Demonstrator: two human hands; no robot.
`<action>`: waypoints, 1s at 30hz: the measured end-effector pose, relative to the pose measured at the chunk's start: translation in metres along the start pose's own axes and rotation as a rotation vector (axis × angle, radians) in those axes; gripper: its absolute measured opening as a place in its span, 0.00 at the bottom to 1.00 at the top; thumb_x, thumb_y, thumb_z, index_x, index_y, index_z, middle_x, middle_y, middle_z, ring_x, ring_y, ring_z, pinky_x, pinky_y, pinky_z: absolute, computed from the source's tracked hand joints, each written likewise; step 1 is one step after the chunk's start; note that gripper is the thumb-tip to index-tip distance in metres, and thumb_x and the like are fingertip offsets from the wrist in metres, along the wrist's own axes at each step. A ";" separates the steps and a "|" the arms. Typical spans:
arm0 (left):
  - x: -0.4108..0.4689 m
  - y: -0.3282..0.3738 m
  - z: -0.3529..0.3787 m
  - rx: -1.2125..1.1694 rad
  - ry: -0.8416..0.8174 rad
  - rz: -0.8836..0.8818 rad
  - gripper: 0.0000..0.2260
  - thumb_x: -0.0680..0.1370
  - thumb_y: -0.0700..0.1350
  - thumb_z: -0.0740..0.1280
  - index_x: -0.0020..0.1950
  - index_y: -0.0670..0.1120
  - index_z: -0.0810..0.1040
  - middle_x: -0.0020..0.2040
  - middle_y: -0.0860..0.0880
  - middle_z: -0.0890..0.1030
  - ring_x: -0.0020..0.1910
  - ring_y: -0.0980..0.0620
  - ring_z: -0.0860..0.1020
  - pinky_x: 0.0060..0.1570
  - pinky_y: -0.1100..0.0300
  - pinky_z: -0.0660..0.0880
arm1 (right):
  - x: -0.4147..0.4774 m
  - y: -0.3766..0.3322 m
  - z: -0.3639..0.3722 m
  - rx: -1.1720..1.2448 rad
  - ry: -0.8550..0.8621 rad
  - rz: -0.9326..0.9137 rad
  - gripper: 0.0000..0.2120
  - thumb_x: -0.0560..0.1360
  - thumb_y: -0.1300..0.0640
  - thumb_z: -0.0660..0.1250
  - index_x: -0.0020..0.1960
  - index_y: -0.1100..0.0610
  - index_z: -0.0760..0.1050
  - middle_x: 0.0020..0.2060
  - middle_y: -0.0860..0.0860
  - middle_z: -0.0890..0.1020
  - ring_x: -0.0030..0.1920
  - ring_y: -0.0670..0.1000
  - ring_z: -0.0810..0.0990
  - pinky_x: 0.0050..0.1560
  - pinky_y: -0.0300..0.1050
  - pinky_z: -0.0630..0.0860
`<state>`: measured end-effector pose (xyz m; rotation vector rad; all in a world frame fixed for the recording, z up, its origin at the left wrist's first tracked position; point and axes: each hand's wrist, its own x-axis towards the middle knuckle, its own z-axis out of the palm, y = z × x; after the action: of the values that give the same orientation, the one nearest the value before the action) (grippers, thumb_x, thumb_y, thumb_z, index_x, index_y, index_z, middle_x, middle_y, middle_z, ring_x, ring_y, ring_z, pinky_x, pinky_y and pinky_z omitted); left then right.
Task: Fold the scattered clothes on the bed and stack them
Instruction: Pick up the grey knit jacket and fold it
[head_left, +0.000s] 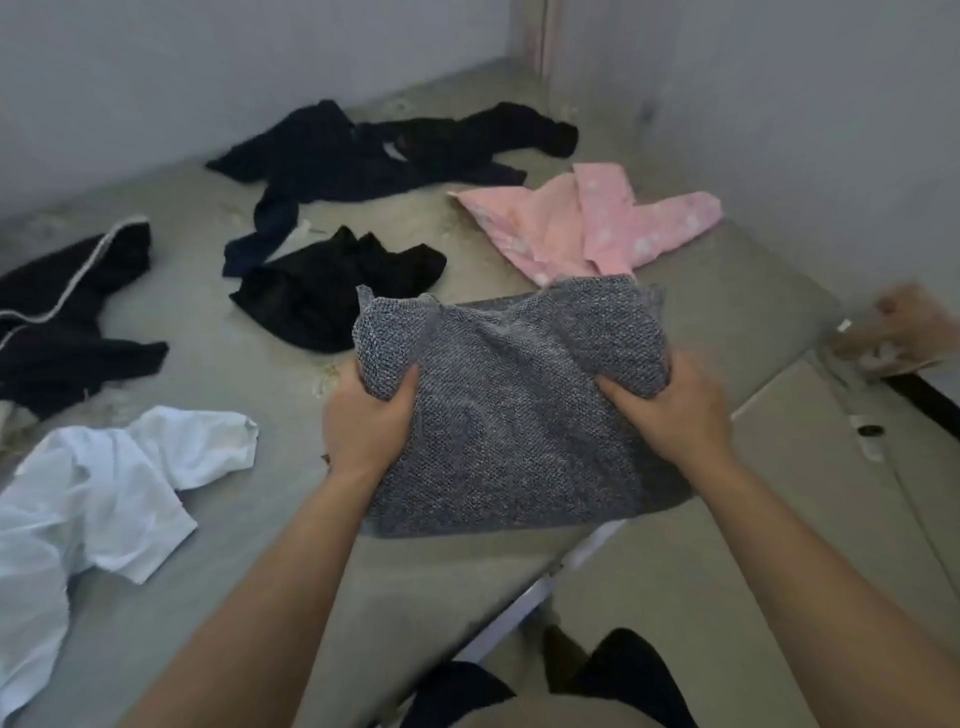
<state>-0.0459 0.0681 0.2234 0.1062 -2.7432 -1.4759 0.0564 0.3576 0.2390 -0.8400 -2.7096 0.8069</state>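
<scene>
A grey knitted garment (514, 415), folded into a rough square, is held over the bed's near edge. My left hand (366, 415) grips its left side and my right hand (672, 410) grips its right side, fingers curled into the fabric. Loose clothes lie scattered on the grey bed (249, 597): a white shirt (98, 493) at the near left, a black piece with white trim (67, 317) at the far left, a small black garment (332, 291) in the middle, a long dark heap (374, 150) at the back and a pink dotted garment (592, 223) at the right.
Grey walls close the bed at the back and right. The bed's edge (566, 566) runs diagonally at the right, with tiled floor (779, 519) beyond it. A blurred brownish object (904, 332) lies on the floor at far right. My dark-clad legs (618, 675) show below.
</scene>
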 end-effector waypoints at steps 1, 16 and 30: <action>-0.002 0.023 0.003 -0.017 -0.014 0.053 0.16 0.75 0.56 0.73 0.55 0.49 0.74 0.46 0.56 0.77 0.47 0.51 0.78 0.45 0.59 0.70 | -0.003 0.003 -0.021 -0.038 0.047 0.007 0.30 0.69 0.34 0.73 0.60 0.54 0.76 0.53 0.55 0.78 0.55 0.60 0.79 0.50 0.50 0.74; -0.122 0.246 0.136 0.074 0.053 0.663 0.18 0.78 0.54 0.69 0.66 0.51 0.77 0.61 0.48 0.73 0.56 0.52 0.75 0.56 0.56 0.73 | -0.029 0.173 -0.244 -0.153 0.327 -0.191 0.43 0.76 0.35 0.65 0.81 0.41 0.44 0.54 0.56 0.83 0.47 0.59 0.83 0.42 0.50 0.79; -0.226 0.383 0.391 0.015 -0.122 0.682 0.15 0.77 0.51 0.70 0.62 0.48 0.79 0.58 0.48 0.76 0.54 0.59 0.71 0.53 0.63 0.67 | 0.017 0.413 -0.388 -0.226 0.334 0.019 0.35 0.76 0.35 0.64 0.79 0.40 0.57 0.66 0.50 0.79 0.56 0.58 0.82 0.51 0.52 0.81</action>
<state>0.1400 0.6202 0.3296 -0.8500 -2.4684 -1.2788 0.3631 0.8242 0.3347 -0.9515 -2.5229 0.3283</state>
